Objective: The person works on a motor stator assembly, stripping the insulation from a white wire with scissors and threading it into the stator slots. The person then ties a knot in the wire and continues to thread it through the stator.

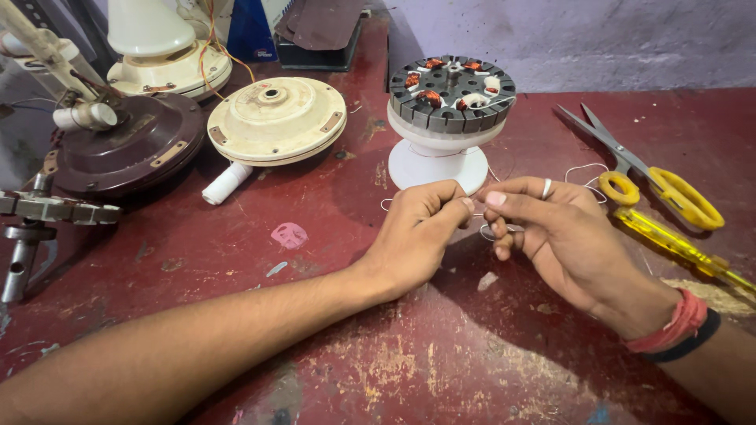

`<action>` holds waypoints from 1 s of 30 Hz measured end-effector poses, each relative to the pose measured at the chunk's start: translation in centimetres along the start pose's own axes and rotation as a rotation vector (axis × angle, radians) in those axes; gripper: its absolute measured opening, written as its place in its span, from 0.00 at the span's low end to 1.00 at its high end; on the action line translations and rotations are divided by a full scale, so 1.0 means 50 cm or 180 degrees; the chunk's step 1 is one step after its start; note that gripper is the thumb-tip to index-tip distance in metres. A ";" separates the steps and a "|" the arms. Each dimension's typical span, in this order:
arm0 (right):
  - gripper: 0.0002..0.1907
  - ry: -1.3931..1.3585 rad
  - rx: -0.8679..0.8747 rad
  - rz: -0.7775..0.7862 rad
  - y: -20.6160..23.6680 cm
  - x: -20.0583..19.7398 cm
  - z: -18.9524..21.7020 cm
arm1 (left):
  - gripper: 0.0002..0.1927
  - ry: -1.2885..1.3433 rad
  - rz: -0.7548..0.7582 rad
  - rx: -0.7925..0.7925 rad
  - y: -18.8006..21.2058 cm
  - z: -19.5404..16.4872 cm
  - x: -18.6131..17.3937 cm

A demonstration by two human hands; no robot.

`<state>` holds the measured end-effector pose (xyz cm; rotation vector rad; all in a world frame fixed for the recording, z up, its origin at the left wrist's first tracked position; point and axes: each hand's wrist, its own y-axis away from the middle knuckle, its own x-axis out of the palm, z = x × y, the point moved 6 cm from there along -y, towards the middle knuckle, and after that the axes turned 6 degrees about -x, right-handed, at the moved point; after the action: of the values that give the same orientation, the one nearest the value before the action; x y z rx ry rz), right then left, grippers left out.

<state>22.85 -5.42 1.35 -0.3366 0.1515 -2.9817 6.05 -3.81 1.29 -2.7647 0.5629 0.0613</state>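
My left hand and my right hand meet at their fingertips low over the red table, both pinching a thin white thread. The thread loops below my right fingers and trails off to the right. Just behind my hands a grey fan stator with copper windings sits on a white spool-shaped stand. A ring is on one right finger, and red and black bands circle my right wrist.
Yellow-handled scissors and a yellow screwdriver lie at the right. A cream fan housing, a dark brown housing, a white tube and a metal tool sit at the left.
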 end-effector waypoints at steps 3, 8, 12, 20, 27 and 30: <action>0.10 -0.0038 0.0020 -0.0023 0.001 0.006 -0.002 | 0.15 0.0167 0.0099 0.0047 0.001 0.001 0.003; 0.08 0.0061 -0.0042 -0.0137 0.000 -0.002 -0.002 | 0.16 -0.0001 0.0125 -0.0021 0.001 0.009 0.001; 0.06 0.0437 -0.0256 -0.0186 -0.001 0.000 0.010 | 0.14 0.0147 0.0069 -0.0157 -0.003 0.012 -0.007; 0.09 0.2152 -0.0860 -0.0061 0.022 0.035 0.057 | 0.12 0.0817 0.0357 -0.0357 -0.007 0.021 0.005; 0.09 0.2698 -0.1471 0.0032 0.028 0.038 0.099 | 0.12 0.0576 0.0037 -0.0204 -0.016 0.038 -0.001; 0.08 0.3136 -0.1865 0.0157 0.033 0.041 0.111 | 0.11 0.0665 -0.0022 -0.0054 -0.021 0.032 -0.001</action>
<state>22.34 -7.81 6.97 1.0808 1.0851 -2.6828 6.43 -2.36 0.08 -2.8080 0.6071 -0.2277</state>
